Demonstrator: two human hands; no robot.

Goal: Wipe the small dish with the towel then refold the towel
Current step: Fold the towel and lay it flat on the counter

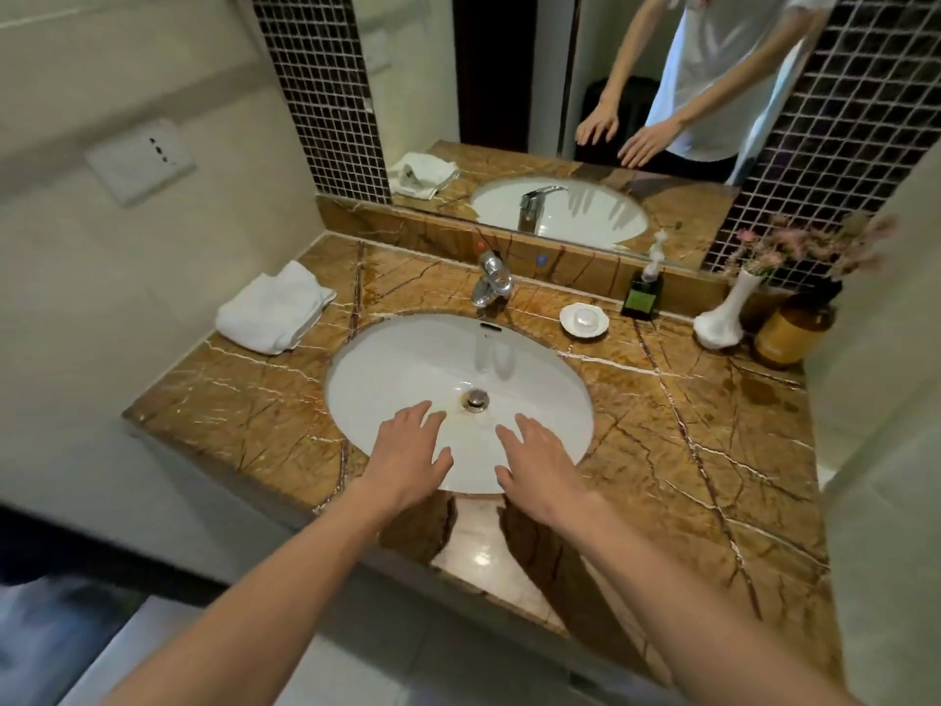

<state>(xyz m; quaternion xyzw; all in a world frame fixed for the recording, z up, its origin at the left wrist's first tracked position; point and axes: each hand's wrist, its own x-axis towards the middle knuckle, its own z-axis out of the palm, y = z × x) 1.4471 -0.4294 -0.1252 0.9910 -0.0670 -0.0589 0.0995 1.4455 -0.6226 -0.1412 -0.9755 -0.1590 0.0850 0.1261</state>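
A small white scalloped dish (584, 321) sits on the brown marble counter (702, 440), right of the tap. A folded white towel (272, 314) lies at the counter's back left corner. My left hand (410, 456) hovers palm down over the near rim of the white sink (407, 359), fingers spread and holding nothing. My right hand (540, 463) hovers beside it, also spread and empty. Both hands are far from the dish and the towel.
A chrome tap (491, 283) stands behind the sink. A dark soap pump bottle (642, 294), a white vase with pink flowers (725, 318) and an amber jar (792, 331) line the back right. A mirror (560, 119) rises behind the counter.
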